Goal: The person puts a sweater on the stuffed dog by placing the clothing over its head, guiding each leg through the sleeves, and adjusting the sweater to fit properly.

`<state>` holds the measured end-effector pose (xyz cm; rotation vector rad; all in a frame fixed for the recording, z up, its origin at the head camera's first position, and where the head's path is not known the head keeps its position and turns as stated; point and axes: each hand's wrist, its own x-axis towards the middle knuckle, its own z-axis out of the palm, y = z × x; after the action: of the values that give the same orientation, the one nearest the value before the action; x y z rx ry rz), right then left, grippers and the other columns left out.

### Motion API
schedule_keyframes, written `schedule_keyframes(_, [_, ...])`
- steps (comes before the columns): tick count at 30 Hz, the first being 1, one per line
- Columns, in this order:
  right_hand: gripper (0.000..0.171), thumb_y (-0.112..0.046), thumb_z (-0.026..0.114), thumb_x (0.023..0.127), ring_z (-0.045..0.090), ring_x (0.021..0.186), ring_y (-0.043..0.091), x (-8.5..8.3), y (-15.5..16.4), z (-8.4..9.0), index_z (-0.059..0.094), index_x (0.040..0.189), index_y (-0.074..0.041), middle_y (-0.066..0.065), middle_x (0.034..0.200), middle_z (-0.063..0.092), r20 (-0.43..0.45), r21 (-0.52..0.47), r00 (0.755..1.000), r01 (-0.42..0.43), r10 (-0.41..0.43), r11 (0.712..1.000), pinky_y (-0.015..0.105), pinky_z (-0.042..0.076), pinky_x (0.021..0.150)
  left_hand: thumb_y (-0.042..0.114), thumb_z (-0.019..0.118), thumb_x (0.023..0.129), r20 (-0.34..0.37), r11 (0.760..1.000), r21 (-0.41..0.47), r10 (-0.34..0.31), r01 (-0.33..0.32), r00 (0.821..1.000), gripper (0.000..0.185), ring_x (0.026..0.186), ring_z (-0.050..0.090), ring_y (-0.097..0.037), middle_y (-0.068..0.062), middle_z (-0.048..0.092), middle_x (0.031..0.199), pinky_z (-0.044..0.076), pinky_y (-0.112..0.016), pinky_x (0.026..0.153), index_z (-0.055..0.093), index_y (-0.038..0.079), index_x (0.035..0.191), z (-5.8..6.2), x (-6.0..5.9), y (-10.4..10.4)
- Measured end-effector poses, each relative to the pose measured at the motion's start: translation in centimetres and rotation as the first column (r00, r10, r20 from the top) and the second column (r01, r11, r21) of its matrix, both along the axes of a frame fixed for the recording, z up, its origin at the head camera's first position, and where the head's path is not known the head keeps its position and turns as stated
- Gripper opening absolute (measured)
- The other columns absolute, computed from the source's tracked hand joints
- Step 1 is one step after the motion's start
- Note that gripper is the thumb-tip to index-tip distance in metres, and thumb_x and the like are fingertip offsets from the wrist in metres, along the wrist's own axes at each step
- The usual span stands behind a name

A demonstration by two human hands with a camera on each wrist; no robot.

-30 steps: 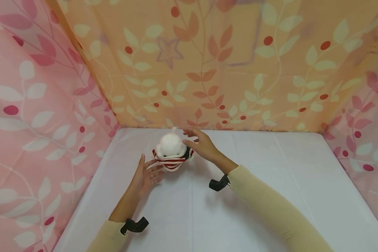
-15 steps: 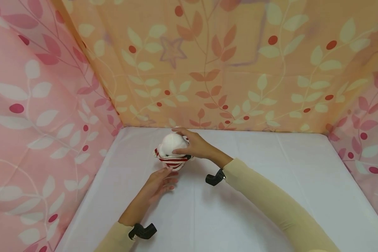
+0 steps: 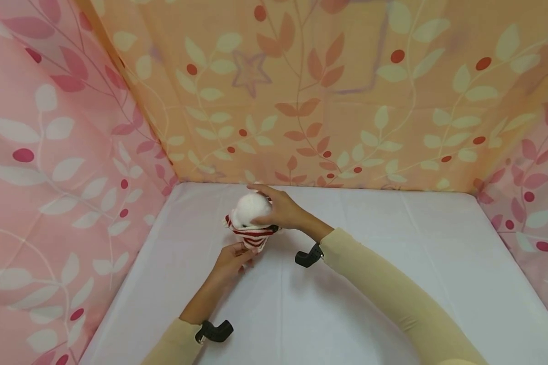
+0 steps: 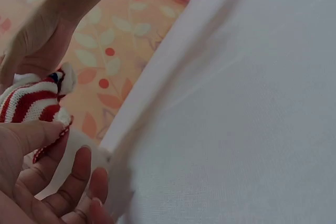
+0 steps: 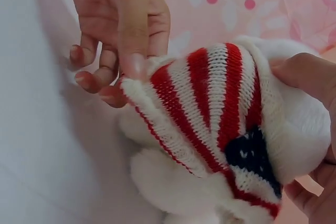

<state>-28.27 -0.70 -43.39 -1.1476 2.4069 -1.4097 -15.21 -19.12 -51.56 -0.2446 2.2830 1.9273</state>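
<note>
A white plush toy [image 3: 248, 209] stands near the back of the table, wearing a red-and-white striped knitted sweater [image 5: 199, 108] with a navy patch. My right hand [image 3: 285, 210] grips its head from the right, thumb in front and fingers behind. At the front, my left hand [image 3: 230, 259] pinches the sweater's lower hem between thumb and index finger. The other left fingers [image 4: 76, 182] are loosely bent below the hem. In the right wrist view, the toy's white legs [image 5: 163, 182] show under the lifted hem. Its face is mostly out of sight.
The table [image 3: 347, 294] has a white cloth over it. An orange leaf-print curtain [image 3: 329, 101] hangs right behind its back edge, and a pink one [image 3: 64, 203] runs along the left side. Black wrist devices [image 3: 214, 331] sit on both forearms.
My right hand has come in from beside the toy and taken hold of its head. My left hand has moved from the toy's left side to its front and now pinches the sweater hem.
</note>
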Motion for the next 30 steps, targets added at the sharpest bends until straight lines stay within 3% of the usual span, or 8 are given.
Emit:
schedule_keyframes(2, [0.085,-0.024,0.092,0.075,0.060,0.120,0.020,-0.1,0.0,0.0,0.050,0.149,-0.030,0.005,0.136,0.061,0.020,-0.021,1.000,0.003,-0.002,1.000,0.043,0.054,0.092,0.016,0.075,0.092,-0.053,0.994,-0.110,-0.007,0.001,0.999,0.017,0.069,0.058,-0.019,-0.015,0.069,0.080,0.042,-0.027,0.054,0.074,0.000,0.096,0.0,-0.1,-0.1])
schedule_keyframes(8, [0.083,-0.019,0.091,0.076,0.062,0.118,0.019,-0.6,0.2,-0.4,0.051,0.147,-0.030,0.004,0.132,0.063,0.091,-0.090,0.996,-0.011,0.019,0.996,0.045,0.054,0.094,0.012,0.078,0.088,-0.170,0.956,-0.286,-0.120,0.067,0.978,0.011,0.068,0.058,-0.013,-0.006,0.070,0.077,0.046,-0.026,0.061,0.076,0.002,0.087,0.2,0.0,-0.5])
schedule_keyframes(11, [0.081,-0.018,0.091,0.076,0.063,0.116,0.018,-0.9,0.2,-0.6,0.052,0.146,-0.028,0.004,0.129,0.064,0.112,-0.106,0.993,-0.020,0.032,0.994,0.044,0.053,0.094,0.012,0.080,0.086,-0.189,0.918,-0.391,-0.154,0.070,0.970,0.008,0.066,0.056,-0.010,0.002,0.067,0.072,0.046,-0.027,0.061,0.076,0.007,0.082,0.3,0.1,-0.6])
schedule_keyframes(16, [0.063,-0.018,0.089,0.078,0.064,0.112,0.018,-1.0,0.2,-0.4,0.063,0.136,-0.015,0.003,0.126,0.066,0.112,-0.066,0.994,-0.012,0.019,0.998,0.038,0.055,0.090,0.012,0.079,0.082,-0.184,0.827,-0.559,-0.196,0.062,0.963,0.008,0.062,0.050,-0.009,0.009,0.057,0.065,0.042,-0.029,0.058,0.073,0.014,0.077,0.7,0.3,-0.4])
schedule_keyframes(18, [0.056,-0.017,0.088,0.079,0.065,0.111,0.019,-0.9,0.2,-0.2,0.067,0.131,-0.010,0.004,0.125,0.067,0.111,-0.041,0.994,-0.009,0.013,0.999,0.036,0.056,0.089,0.011,0.078,0.081,-0.181,0.800,-0.598,-0.202,0.056,0.963,0.009,0.061,0.050,-0.009,0.009,0.057,0.065,0.042,-0.030,0.058,0.072,0.016,0.076,0.8,0.4,-0.3])
schedule_keyframes(22, [0.052,-0.016,0.087,0.079,0.066,0.111,0.021,-0.9,0.2,0.1,0.069,0.127,-0.005,0.007,0.123,0.068,0.109,-0.012,0.994,0.003,-0.002,1.000,0.035,0.056,0.090,0.010,0.079,0.081,-0.170,0.770,-0.637,-0.200,0.047,0.965,0.012,0.061,0.050,-0.009,0.009,0.055,0.064,0.042,-0.030,0.057,0.071,0.016,0.074,1.0,0.5,-0.2])
schedule_keyframes(27, [0.047,-0.016,0.086,0.080,0.067,0.106,0.019,-1.2,0.2,0.1,0.071,0.124,-0.006,0.006,0.118,0.071,0.112,0.001,0.993,0.030,-0.030,1.000,0.034,0.056,0.088,0.008,0.080,0.078,-0.192,0.737,-0.675,-0.223,0.036,0.956,0.015,0.059,0.048,-0.011,0.006,0.054,0.062,0.039,-0.030,0.054,0.069,0.015,0.069,1.0,0.5,-0.3])
schedule_keyframes(30, [0.042,-0.018,0.085,0.082,0.067,0.099,0.018,-1.6,0.4,-0.1,0.073,0.121,-0.008,0.004,0.111,0.073,0.166,-0.021,0.985,0.044,-0.040,0.999,0.033,0.057,0.083,0.006,0.080,0.076,-0.197,0.705,-0.709,-0.242,0.033,0.950,0.015,0.062,0.052,-0.011,0.006,0.057,0.066,0.041,-0.030,0.055,0.070,0.014,0.069,0.8,0.9,-0.3])
